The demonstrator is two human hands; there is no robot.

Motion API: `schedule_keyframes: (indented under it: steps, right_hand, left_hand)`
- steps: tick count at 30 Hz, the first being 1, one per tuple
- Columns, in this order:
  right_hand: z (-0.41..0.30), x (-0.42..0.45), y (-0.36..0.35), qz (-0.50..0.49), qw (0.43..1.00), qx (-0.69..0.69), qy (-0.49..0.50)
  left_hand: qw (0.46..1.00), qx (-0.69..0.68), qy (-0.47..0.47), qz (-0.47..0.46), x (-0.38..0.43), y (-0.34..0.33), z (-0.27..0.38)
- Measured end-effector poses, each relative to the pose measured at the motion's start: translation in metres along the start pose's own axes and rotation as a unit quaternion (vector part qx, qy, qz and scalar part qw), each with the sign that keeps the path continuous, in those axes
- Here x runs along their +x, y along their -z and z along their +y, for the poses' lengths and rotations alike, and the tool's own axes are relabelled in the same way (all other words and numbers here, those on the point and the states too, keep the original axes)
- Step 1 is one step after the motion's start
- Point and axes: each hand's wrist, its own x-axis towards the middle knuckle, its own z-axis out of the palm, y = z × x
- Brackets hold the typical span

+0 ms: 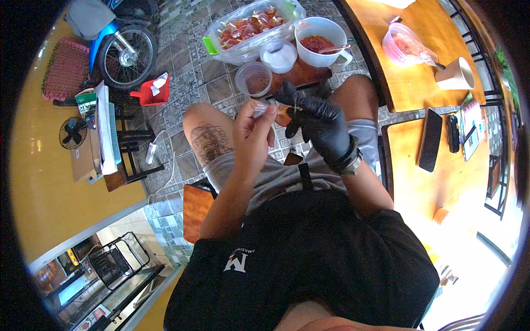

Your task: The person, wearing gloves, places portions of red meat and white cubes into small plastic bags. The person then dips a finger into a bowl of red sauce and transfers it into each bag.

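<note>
My left hand [254, 128], bare, pinches the clear end of a small plastic bag [283, 116] with orange-red contents. My right hand [319, 120], in a black glove, grips the bag's other end, where a thin yellowish band shows at the fingers. Just beyond my hands are a clear round tub [253, 79] with small rings in the bottom, a white tub [278, 56] holding something white, and a large white plastic pitcher [321, 41] with red sauce and a spoon. Behind them, filled bags with yellowish ties [250, 27] lie in a plastic-lined container [211, 31].
A low wooden stool [304, 72] supports the tubs. At right, wooden tables hold a pink bowl [399, 45], a beige cup [455, 74] and a dark phone [429, 140]. A red dustpan [154, 92], a white cable and a motorbike wheel [127, 56] are at left.
</note>
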Motion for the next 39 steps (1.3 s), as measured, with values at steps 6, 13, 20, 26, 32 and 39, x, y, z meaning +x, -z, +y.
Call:
schedule_keyframes:
  steps: [6,13,20,26,32,39]
  right_hand:
    - [0.014,0.003,0.007,-0.018,0.923,-0.332,0.193]
    - [0.028,0.006,0.012,-0.006,0.830,-0.453,0.326]
    - [0.025,-0.004,-0.004,0.156,0.825,-0.379,0.390]
    - [0.009,-0.001,-0.025,0.186,0.932,-0.126,0.283]
    - [0.011,0.004,-0.026,0.179,0.928,0.119,0.305]
    - [0.002,0.008,-0.010,0.191,0.899,0.192,0.343]
  left_hand:
    - [0.995,-0.082,0.055,-0.017,-0.006,-0.007,0.009]
    - [0.939,-0.314,0.141,-0.008,-0.017,-0.004,-0.001]
    - [0.855,-0.438,0.279,-0.016,-0.024,0.003,0.021]
    - [0.956,-0.220,0.177,0.076,-0.022,-0.003,0.020]
    - [0.990,0.029,-0.103,0.097,-0.023,0.000,0.020]
    - [0.985,0.056,-0.107,0.125,-0.018,0.011,0.016]
